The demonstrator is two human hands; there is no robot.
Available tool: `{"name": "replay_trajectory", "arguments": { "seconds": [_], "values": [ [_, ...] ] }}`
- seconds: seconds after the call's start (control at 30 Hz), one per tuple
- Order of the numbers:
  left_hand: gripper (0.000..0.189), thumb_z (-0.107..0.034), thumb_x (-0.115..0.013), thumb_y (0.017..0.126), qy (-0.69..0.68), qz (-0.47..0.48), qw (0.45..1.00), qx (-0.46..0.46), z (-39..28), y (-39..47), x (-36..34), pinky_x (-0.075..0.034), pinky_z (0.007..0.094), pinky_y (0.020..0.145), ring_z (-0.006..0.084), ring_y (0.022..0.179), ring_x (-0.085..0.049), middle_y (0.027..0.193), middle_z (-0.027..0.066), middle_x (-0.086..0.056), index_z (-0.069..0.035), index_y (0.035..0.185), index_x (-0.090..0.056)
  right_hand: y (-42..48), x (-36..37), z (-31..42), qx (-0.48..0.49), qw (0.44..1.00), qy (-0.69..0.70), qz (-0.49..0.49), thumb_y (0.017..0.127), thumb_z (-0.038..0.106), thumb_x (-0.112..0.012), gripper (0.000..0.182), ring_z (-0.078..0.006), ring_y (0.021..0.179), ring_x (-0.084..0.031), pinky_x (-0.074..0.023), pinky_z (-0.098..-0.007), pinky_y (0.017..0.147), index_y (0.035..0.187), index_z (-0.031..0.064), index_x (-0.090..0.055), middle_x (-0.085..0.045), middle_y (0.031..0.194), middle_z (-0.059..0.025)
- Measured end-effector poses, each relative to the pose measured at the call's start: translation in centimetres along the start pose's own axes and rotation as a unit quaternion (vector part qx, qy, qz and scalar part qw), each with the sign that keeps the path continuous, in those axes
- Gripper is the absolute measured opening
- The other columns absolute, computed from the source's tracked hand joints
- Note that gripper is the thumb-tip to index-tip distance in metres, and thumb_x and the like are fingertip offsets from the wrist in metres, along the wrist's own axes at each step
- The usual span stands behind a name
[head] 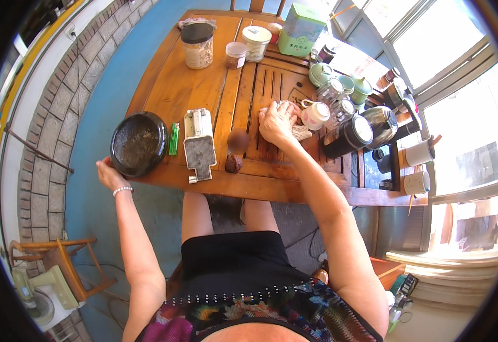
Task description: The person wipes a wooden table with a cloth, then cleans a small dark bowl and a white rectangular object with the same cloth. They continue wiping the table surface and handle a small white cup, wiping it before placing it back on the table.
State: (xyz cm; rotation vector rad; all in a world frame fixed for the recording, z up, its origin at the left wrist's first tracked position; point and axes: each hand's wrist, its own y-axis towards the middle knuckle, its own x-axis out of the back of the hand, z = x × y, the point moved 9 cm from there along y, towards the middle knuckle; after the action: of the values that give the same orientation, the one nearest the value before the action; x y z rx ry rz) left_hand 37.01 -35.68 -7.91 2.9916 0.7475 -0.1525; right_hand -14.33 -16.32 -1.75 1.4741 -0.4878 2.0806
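My right hand (278, 124) presses palm down on a pale crumpled cloth (302, 132) on the slatted tea-tray part of the wooden table (163, 81). Just right of its fingers, a white cup (315, 115) with pink marks sits tilted towards me. My left hand (114, 174), with a beaded bracelet (123, 190) at the wrist, is at the table's left corner, against or close to a round black ashtray (139, 143). Its fingers are partly hidden there, so I cannot tell whether they grip the table edge or the ashtray.
A green lighter (174, 139), a metal-and-mesh device (200, 145) and a small brown ball-topped object (234, 163) lie near the front edge. Jars and a green tin (302, 30) stand behind. Glasses, a black-bodied flask (347, 137) and a glass kettle (379, 124) crowd the right.
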Motion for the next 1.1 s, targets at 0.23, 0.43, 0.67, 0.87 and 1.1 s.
{"name": "replay_trajectory", "arguments": {
  "seconds": [0.23, 0.43, 0.67, 0.87, 1.1],
  "values": [
    [0.044, -0.032, -0.035, 0.099, 0.013, 0.001, 1.0, 0.001, -1.3, -1.0, 0.0, -0.047, 0.0326, 0.072, 0.0183, 0.076, -0.056, 0.083, 0.0099, -0.061, 0.004, 0.089, -0.059, 6.7, 0.5, -1.9, -0.141, 0.985, 0.002, -0.101, 0.083, 0.018, -0.051, 0.056, -0.0469, 0.132, -0.021, -0.0145, -0.0557, 0.108, 0.126, -0.0142, -0.035, -0.029, 0.137, -0.0328],
    [0.042, -0.031, -0.038, 0.1, 0.052, -0.001, 0.998, -0.019, -2.0, -0.6, 0.4, -0.047, 0.0304, 0.068, 0.0154, 0.072, -0.055, 0.079, 0.0078, -0.06, 0.003, 0.086, -0.058, 11.1, 2.9, -6.2, -0.34, 0.92, 0.019, -0.194, 0.078, 0.014, -0.058, 0.057, -0.0421, 0.13, -0.028, -0.0185, -0.0506, 0.11, 0.123, -0.0127, -0.036, -0.036, 0.131, -0.0267],
    [0.041, -0.031, -0.04, 0.099, 0.06, 0.001, 0.998, -0.02, -1.5, -0.5, 0.9, -0.047, 0.0298, 0.067, 0.0145, 0.07, -0.054, 0.077, 0.0066, -0.059, 0.003, 0.086, -0.058, 15.2, 2.4, -7.3, -0.429, 0.892, -0.076, -0.124, 0.082, 0.013, -0.055, 0.048, -0.0406, 0.121, -0.038, -0.0233, -0.0518, 0.105, 0.122, -0.0113, -0.045, -0.039, 0.131, -0.028],
    [0.04, -0.031, -0.043, 0.098, 0.06, 0.008, 0.998, -0.026, -1.7, -0.6, 0.4, -0.046, 0.029, 0.065, 0.0128, 0.068, -0.053, 0.076, 0.0054, -0.059, 0.003, 0.084, -0.059, 15.0, 0.8, -2.0, -0.034, 0.996, -0.035, -0.073, 0.082, 0.017, -0.05, 0.045, -0.0415, 0.121, -0.037, -0.0265, -0.0481, 0.103, 0.117, -0.0107, -0.047, -0.041, 0.123, -0.0319],
    [0.038, -0.029, -0.046, 0.096, 0.081, 0.005, 0.995, -0.056, -1.0, 0.3, 0.4, -0.043, 0.0268, 0.061, 0.0111, 0.065, -0.05, 0.07, 0.0019, -0.057, 0.001, 0.078, -0.06, 15.1, 2.9, -2.8, -0.195, 0.974, -0.039, -0.104, 0.081, 0.018, -0.051, 0.049, -0.0374, 0.122, -0.036, -0.0251, -0.0457, 0.104, 0.12, -0.0124, -0.044, -0.04, 0.128, -0.0258]
  ]
}}
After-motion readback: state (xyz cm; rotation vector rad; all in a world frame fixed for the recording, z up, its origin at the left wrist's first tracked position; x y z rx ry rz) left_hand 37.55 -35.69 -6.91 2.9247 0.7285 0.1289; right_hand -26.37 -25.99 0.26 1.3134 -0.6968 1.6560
